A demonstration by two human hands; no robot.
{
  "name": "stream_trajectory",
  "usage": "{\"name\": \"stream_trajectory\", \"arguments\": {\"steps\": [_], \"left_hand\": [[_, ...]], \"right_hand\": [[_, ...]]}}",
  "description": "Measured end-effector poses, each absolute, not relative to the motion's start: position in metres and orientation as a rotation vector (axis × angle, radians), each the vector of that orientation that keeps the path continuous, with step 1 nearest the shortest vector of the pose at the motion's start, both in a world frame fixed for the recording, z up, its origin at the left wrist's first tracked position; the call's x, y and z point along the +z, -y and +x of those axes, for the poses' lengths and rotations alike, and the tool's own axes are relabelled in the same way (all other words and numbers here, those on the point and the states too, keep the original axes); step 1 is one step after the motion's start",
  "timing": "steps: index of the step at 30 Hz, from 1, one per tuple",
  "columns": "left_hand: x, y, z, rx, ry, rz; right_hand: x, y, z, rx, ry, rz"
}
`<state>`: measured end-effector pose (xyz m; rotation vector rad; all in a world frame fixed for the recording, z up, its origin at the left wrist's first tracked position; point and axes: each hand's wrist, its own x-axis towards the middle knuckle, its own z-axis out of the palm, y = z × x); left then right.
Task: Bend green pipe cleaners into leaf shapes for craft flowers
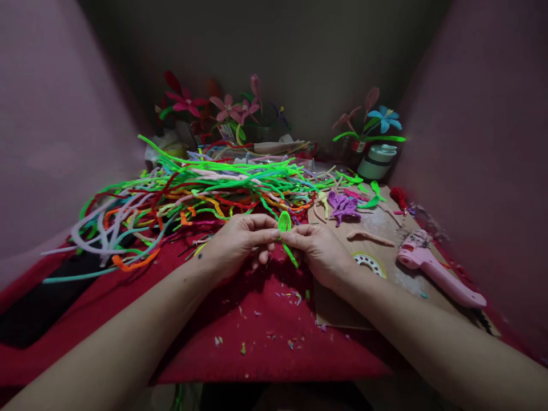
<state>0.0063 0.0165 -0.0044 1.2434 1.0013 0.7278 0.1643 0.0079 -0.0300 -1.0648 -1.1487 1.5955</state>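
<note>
Left hand (240, 240), right hand (319, 249) pinch green loop (285, 221); rear pot (377, 162) seemingly holds flowers (384, 119)

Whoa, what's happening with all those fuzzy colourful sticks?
A person's left hand and right hand both pinch a green pipe cleaner bent into a small loop above a red cloth. Behind them lies a big tangled pile of pipe cleaners in many colours. On the cardboard to the right sit a purple flower shape and a pink glue gun. Finished flowers stand at the back.
</note>
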Motion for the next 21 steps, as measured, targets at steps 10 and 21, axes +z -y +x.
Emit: {"name": "stream_trajectory", "arguments": {"steps": [10,21], "left_hand": [[-0.005,-0.015,0.01,0.77,-0.996,1.233],[0.003,-0.01,0.019,0.84,-1.207,1.454]], "right_hand": [[-0.028,-0.007,0.165,1.649,1.123,-1.035],[-0.025,-0.006,0.163,1.405,1.284,-1.101]]}}
